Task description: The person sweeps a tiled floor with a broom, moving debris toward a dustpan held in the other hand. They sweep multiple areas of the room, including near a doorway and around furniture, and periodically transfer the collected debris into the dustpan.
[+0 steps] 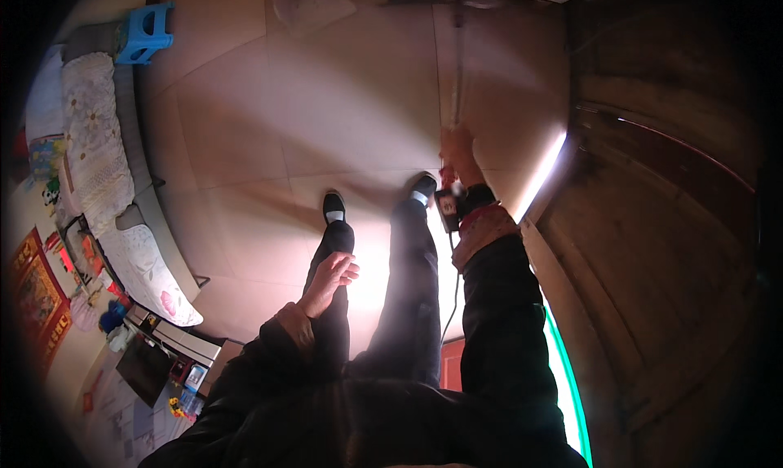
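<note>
Right hand [460,156] is out ahead, fingers closed around the near end of a long thin stick [458,77]; blur, can't tell exact finger placement. Stick runs straight ahead from those fingers, over the tiled floor [351,101], blurred too; can't make out its far end. Small box [449,209] with a screen sits at the right wrist, just behind the fingers; cable [453,297] trails back from it. Left hand [328,282] has nothing visible in it, fingers loosely bent and close together, in front of the left leg. Left shoe [333,207] is ahead of the left fingers, right shoe [422,186] just left of the right fingers. Blue stool [148,34] far ahead-left of the left fingers, sofa [96,101] nearer, same side. Brown wooden panel [652,223] right of the right fingers.
</note>
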`<state>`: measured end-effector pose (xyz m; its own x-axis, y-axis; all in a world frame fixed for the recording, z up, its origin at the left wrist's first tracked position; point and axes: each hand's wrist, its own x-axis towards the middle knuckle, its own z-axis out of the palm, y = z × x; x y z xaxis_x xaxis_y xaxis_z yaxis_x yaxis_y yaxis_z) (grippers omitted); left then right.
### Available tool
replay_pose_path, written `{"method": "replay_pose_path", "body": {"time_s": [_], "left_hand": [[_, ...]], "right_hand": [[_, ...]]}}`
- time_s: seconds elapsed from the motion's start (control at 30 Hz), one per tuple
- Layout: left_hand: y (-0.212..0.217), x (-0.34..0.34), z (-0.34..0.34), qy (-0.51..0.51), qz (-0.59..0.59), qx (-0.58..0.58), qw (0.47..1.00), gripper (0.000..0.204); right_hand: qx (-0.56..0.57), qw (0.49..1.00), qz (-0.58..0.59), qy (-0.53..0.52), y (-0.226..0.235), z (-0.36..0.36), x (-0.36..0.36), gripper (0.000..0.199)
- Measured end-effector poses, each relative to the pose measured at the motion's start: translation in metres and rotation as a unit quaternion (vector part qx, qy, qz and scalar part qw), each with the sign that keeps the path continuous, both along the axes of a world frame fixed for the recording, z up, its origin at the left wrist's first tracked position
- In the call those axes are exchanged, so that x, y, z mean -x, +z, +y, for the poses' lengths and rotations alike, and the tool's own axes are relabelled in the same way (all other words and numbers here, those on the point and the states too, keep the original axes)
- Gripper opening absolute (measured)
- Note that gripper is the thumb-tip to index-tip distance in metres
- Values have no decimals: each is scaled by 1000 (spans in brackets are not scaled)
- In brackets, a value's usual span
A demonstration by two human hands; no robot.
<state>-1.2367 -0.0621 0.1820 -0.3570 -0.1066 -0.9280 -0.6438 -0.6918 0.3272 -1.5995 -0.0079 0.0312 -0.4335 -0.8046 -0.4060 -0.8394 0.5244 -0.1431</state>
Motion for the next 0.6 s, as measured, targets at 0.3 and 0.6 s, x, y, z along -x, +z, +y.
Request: {"method": "replay_pose_path", "body": {"time_s": [0.3,0.6], "left_hand": [[8,17,3,-20,29,-8,999,35],[10,26,2,-28,34,-20,999,32]], "right_hand": [[6,822,-310,-478,70,71,-42,32],[115,629,-415,-647,163,162,-37,19]]}}
